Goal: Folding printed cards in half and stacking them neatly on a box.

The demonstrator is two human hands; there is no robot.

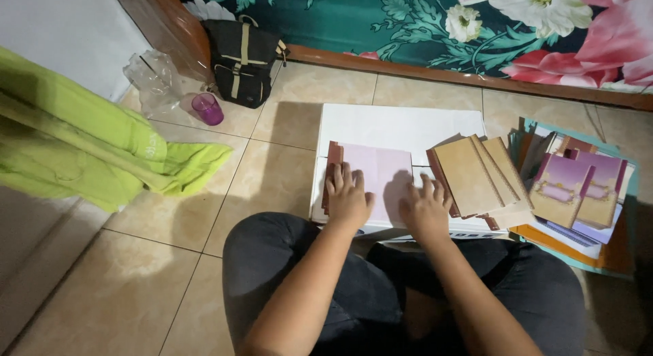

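Card [377, 172], pale pink, maroon edge, lies flat on white box [401, 125]. Head view: left hand [347, 196] and right hand [425, 206] flat, fingers spread, pressing, gripping nothing. Likely light, thin, creasable; lift by edges. Tan cards [476, 176] beside.

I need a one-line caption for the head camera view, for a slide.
Seated on a tiled floor, a person presses the left hand and right hand on a pale purple card atop a white box.

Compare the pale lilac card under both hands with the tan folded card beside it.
The pale lilac card lies open and flat on the white board, pressed by the left hand and right hand. The tan folded card is closed, untouched, and stacked on others. Both have dark reddish edges.
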